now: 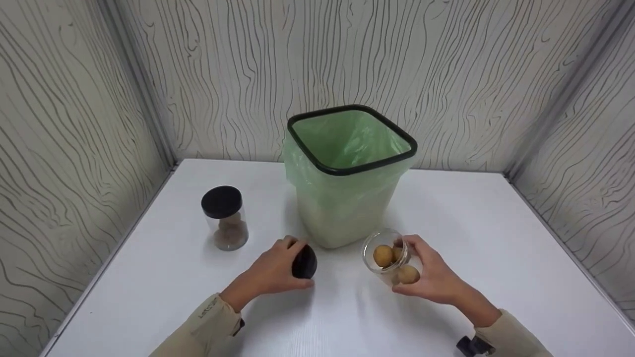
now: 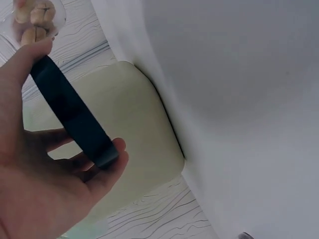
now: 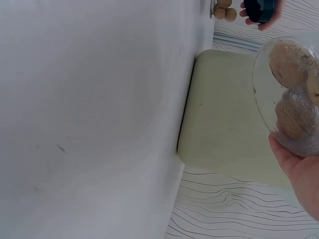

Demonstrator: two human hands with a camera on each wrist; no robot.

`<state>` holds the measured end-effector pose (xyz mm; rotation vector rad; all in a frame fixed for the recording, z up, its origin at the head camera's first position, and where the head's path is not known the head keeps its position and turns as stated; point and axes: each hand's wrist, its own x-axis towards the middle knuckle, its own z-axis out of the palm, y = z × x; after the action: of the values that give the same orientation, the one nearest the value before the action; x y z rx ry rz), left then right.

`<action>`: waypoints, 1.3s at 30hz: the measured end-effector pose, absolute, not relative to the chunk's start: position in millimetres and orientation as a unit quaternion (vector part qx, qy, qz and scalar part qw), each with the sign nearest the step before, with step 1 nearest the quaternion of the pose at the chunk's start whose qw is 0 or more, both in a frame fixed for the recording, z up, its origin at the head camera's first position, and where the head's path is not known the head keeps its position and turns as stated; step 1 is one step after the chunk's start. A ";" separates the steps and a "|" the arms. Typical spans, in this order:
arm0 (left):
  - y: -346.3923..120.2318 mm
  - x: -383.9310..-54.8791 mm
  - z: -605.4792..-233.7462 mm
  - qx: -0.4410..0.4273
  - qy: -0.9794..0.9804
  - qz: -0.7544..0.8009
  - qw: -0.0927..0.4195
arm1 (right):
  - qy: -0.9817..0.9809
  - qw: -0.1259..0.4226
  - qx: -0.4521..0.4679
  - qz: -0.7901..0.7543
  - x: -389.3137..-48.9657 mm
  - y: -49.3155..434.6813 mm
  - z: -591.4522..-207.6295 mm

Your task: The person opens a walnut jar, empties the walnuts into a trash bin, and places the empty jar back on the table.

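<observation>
My left hand [image 1: 274, 268] grips a black round lid [image 1: 304, 262] by its edge, thumb on one side and fingers on the other. In the left wrist view the lid [image 2: 75, 112] is seen edge-on. My right hand [image 1: 439, 277] holds a clear, open jar [image 1: 388, 273] round its side, its mouth tipped a little toward the bin. Several round brown nut-like balls [image 1: 383, 256] lie inside it. From the right wrist, the jar's clear bottom [image 3: 266, 104] shows, with the balls resting against it. Both hands are in front of the bin, apart from each other.
Behind the hands stands a pale square bin [image 1: 342, 213] with a black rim and a green liner bag [image 1: 342, 136]. At left, a second clear jar with a black lid [image 1: 222, 202] holds brown pieces [image 1: 231, 230]. Wood-patterned panels [image 1: 238, 74] enclose the white table [image 1: 149, 292].
</observation>
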<state>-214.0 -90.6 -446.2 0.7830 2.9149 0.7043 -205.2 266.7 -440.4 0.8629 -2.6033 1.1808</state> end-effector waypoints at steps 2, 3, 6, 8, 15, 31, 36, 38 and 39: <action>-94.4 -216.6 -448.5 0.248 0.944 0.216 0.024 | -0.872 0.077 0.282 0.392 -205.2 267.0 -440.6; -96.2 -217.8 -449.8 0.246 0.946 0.211 0.026 | -0.873 0.077 0.280 0.392 -205.3 267.1 -440.7; -101.4 -220.9 -453.5 0.245 0.950 0.194 0.029 | -0.875 0.077 0.276 0.391 -204.4 266.3 -440.1; -104.9 -222.4 -455.9 0.247 0.951 0.185 0.035 | -0.875 0.077 0.277 0.389 -200.6 263.0 -434.5; -117.2 -227.8 -462.6 0.251 0.954 0.153 0.049 | -0.874 0.072 0.271 0.397 -191.8 255.9 -418.8; -132.9 -233.9 -473.6 0.219 0.966 0.120 0.061 | -0.876 0.087 0.279 0.383 -207.3 271.3 -438.5; -136.2 -234.3 -477.7 0.205 0.969 0.119 0.073 | -0.876 0.087 0.278 0.385 -206.8 270.9 -437.9; -136.9 -233.9 -477.7 0.199 0.969 0.120 0.078 | -0.875 0.088 0.278 0.388 -206.8 270.9 -437.6; -136.9 -233.9 -477.6 0.197 0.970 0.121 0.080 | -0.874 0.088 0.279 0.389 -206.9 271.0 -437.4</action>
<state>-233.9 -136.9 -477.6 0.5881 2.9013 0.3626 -206.9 271.0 -437.4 0.8291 -2.6005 1.1584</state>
